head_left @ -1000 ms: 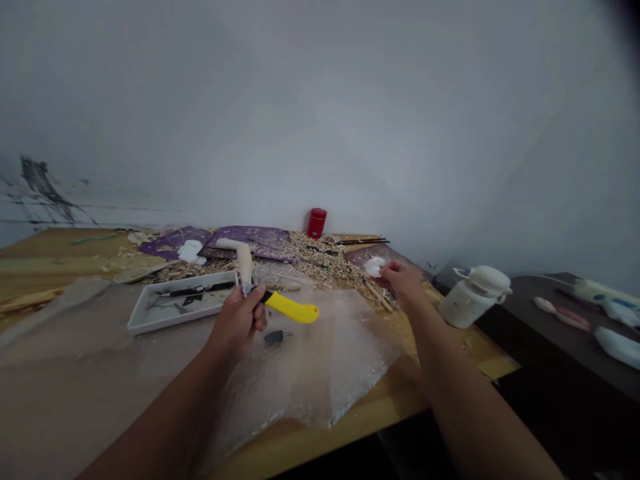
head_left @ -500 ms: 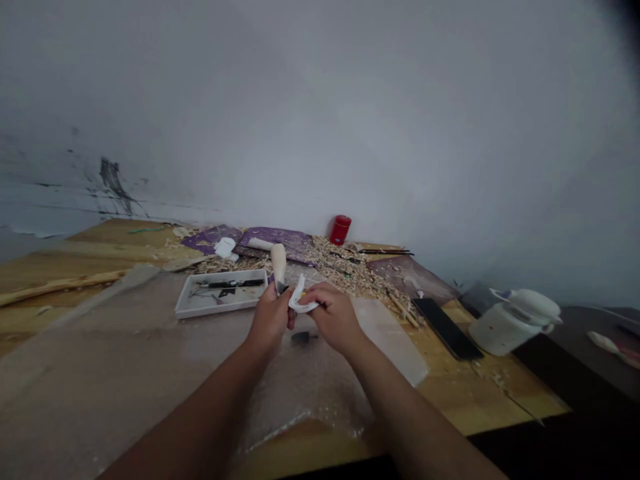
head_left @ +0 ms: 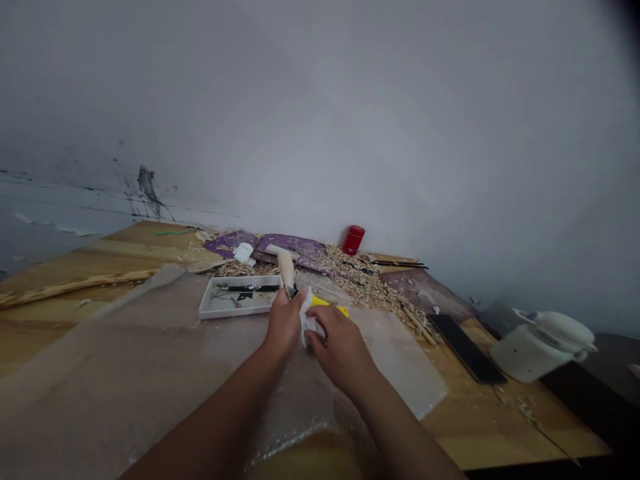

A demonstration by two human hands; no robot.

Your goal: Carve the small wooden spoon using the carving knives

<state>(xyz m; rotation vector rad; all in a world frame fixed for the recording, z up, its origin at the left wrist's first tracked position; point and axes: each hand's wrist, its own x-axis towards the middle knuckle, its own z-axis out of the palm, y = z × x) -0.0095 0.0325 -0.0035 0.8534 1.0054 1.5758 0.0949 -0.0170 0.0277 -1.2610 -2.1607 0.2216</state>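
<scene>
My left hand (head_left: pixel 283 321) is closed around a tool with a pale wooden handle (head_left: pixel 287 268). The handle points up and away from me, and dark metal shows at its base; the tool's far end is hidden. A crumpled white tissue (head_left: pixel 307 319) is pinched in the curled fingers of my right hand (head_left: pixel 343 341), close against the left hand. Behind the right fingers shows a bright yellow object (head_left: pixel 327 304); whether it is held I cannot tell. Both hands are above a sheet of translucent plastic wrap (head_left: pixel 200 373).
A white tray (head_left: pixel 243 311) with small dark tools lies left of my hands. Wood shavings (head_left: pixel 360 280), purple sheets (head_left: pixel 295 245) and a red can (head_left: pixel 353 240) are along the wall. On the right are a black phone (head_left: pixel 467 350) and a white lidded jar (head_left: pixel 530 350).
My right hand has shifted, and the tissue now sits more upright against the left hand. More of the yellow object shows. A dark blade-like piece seen below the hands is now hidden.
</scene>
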